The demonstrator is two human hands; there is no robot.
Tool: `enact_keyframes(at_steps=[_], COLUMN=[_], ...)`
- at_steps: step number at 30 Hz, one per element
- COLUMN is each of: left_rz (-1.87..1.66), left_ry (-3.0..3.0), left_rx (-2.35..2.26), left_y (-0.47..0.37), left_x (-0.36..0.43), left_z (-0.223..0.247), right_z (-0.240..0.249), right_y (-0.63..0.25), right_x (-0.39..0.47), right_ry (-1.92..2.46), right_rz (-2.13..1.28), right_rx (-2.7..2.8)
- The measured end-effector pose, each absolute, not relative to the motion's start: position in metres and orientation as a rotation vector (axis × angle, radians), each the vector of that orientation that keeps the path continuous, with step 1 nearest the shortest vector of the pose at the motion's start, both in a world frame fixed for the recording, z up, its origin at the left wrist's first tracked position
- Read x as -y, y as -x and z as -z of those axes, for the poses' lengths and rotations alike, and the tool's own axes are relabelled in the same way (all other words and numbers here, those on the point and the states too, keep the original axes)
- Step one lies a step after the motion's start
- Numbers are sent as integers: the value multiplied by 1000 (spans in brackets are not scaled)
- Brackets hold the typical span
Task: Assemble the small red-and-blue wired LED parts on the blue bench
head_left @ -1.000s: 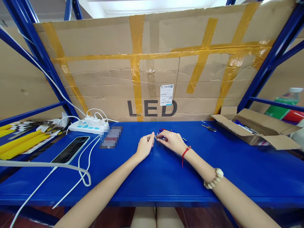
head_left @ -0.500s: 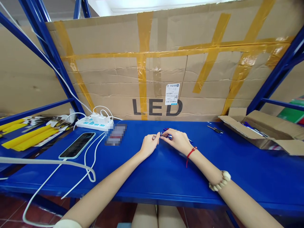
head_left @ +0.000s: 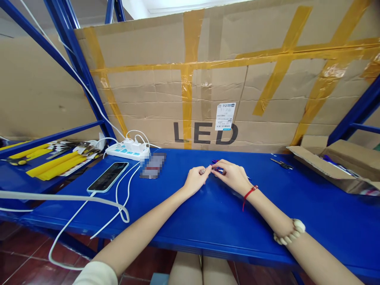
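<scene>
Over the middle of the blue table (head_left: 190, 221), my two hands meet at their fingertips. My left hand (head_left: 196, 179) is closed around a small object whose round end shows between thumb and fingers; I cannot make out the rest. My right hand (head_left: 233, 173) pinches a small blue and silver pen part (head_left: 219, 170), its tip against the left fingers. More blue pen pieces lie behind and beside the right hand, mostly hidden by it. A red string and a beaded bracelet are on the right arm.
A phone (head_left: 108, 177) on a white cable, a power strip (head_left: 127, 151) and a blurred flat item (head_left: 153, 166) lie left. Keys (head_left: 282, 163) and an open carton (head_left: 332, 170) holding pens are right. Yellow-handled tools (head_left: 56, 165) lie far left. Cardboard (head_left: 148, 99) stands behind.
The view has turned slightly left, so everything appears shifted to the right. Both hands keep nearly the same pose, fingertips still together.
</scene>
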State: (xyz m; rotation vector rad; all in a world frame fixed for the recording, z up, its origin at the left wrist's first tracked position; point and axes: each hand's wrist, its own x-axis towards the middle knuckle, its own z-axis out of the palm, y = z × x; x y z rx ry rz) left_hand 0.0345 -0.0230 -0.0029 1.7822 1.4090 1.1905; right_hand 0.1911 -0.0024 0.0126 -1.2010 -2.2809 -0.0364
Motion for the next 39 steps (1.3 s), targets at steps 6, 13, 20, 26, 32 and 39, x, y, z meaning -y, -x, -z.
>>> enact_keyframes(at_steps=[6,13,20,26,32,39], left_rz=[-1356,-1370,-1451,-1430,-1353,-1387], left_ry=[-1763,-1670,-1637,-1560,-1558,-1542], left_rx=[-1315,-1352,-1522,-1544,-1464,-1374], left_y=[-32,-29,-32,-31,-34,-38], left_x=[20,13,13,12,21,22], left_z=[3,8,8,6,3,3], right_z=[-14,-14,-14,-13,-12,-11], right_y=[-191,-191,-192,-192,-192,-193], right_x=[2,3,2,1,2,0], right_ry=[1196,1213,1225,1180,1117,1090], right_rz=[48,53,13,13,-28,25], right_rx=[2287,2256,2274,2276,2188,2217])
